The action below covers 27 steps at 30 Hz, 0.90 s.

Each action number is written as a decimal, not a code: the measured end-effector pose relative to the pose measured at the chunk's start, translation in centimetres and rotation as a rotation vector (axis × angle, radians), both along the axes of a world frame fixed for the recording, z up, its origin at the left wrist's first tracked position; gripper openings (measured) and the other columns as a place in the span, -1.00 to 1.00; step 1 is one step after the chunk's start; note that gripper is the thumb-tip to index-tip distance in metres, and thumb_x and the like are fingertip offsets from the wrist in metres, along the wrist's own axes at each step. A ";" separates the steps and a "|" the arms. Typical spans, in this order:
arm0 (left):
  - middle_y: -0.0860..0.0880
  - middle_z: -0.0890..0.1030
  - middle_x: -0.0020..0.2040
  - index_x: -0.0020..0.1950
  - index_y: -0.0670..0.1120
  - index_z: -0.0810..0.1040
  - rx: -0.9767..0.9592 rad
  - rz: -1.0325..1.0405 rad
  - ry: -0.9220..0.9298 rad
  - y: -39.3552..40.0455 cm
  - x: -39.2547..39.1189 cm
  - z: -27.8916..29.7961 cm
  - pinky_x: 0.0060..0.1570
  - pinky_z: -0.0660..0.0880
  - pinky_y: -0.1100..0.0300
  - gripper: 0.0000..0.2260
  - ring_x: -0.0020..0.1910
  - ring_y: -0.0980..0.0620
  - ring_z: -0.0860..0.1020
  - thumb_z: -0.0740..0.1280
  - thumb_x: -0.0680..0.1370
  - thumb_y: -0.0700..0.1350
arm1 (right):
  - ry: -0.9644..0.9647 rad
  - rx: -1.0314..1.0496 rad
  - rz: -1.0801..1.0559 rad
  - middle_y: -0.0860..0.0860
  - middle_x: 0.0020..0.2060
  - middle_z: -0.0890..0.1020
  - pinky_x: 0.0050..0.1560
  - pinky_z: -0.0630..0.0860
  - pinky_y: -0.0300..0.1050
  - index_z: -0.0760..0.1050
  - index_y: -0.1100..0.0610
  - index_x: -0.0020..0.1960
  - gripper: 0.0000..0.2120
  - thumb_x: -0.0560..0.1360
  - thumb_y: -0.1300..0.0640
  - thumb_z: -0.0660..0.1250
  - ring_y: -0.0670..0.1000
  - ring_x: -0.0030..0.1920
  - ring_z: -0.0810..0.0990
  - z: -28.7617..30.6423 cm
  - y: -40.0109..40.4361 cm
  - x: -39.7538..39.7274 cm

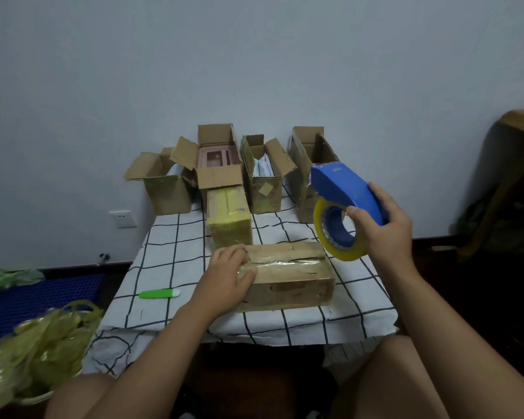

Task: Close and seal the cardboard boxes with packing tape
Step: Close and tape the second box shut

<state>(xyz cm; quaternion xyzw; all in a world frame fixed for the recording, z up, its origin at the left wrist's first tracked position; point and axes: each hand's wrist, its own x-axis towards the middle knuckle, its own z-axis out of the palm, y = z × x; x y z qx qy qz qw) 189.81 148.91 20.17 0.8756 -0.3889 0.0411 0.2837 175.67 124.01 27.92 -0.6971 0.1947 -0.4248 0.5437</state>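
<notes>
- Four open boxes (215,164) at the table's far edge; two closed: taped box (229,219), near box (288,275).
- Left hand (227,278) presses the near box's left end, fingers relaxed.
- Right hand (381,228) grips the tape dispenser (342,201) above the table's right side.

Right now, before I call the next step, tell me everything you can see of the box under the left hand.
The cardboard box is a worn brown oblong lying lengthwise across the checked tablecloth, nearest the person. Its top flaps are folded shut, and a strip of clear glossy tape runs along the centre seam. Scuffs and old tape residue mark its front face. The left hand presses down on its left end, fingers over the tape. The tape dispenser in the right hand hovers above its right end, not touching.
</notes>
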 end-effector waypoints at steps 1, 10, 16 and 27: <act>0.04 0.37 0.44 0.23 -0.03 0.48 -0.010 -0.001 0.014 0.1 -0.1 -0.2 0.40 0.27 0.03 -0.74 0.42 0.04 0.21 0.20 0.63 0.08 | -0.001 0.013 0.051 -0.06 0.24 0.52 -0.07 0.54 -0.39 0.44 -0.01 0.42 -0.49 0.50 0.16 0.45 -0.10 0.17 0.55 0.3 0.2 0.1; 0.09 0.34 0.16 0.29 -0.03 0.54 -0.124 0.072 0.107 1.0 0.1 -0.4 0.23 0.34 0.18 -0.74 0.23 0.10 0.32 0.23 0.63 -0.05 | 0.186 -0.090 0.482 -0.15 0.17 0.56 0.06 0.57 -0.21 0.52 -0.30 0.23 -0.53 0.37 0.04 0.45 -0.08 0.10 0.59 1.6 3.2 3.1; 0.05 0.47 0.13 0.28 -0.04 0.54 -0.301 0.154 0.474 0.8 0.7 1.2 0.13 0.39 0.27 -0.72 0.17 0.12 0.48 0.26 0.59 -0.21 | 0.318 -0.164 0.629 -0.16 0.20 0.55 0.13 0.50 -0.19 0.51 -0.30 0.26 -0.48 0.33 0.03 0.39 -0.16 0.08 0.57 0.7 4.3 5.8; -0.06 0.67 -0.17 0.04 -0.15 0.56 -0.854 0.105 1.279 0.2 2.5 5.6 -0.34 0.38 0.18 -0.79 -0.39 0.00 0.46 0.13 0.62 -0.19 | 0.321 -0.176 0.644 -0.13 0.17 0.54 -0.06 0.56 -0.24 0.53 -0.22 0.31 -0.39 0.24 -0.14 0.33 -0.16 -0.03 0.58 0.1 3.2 7.0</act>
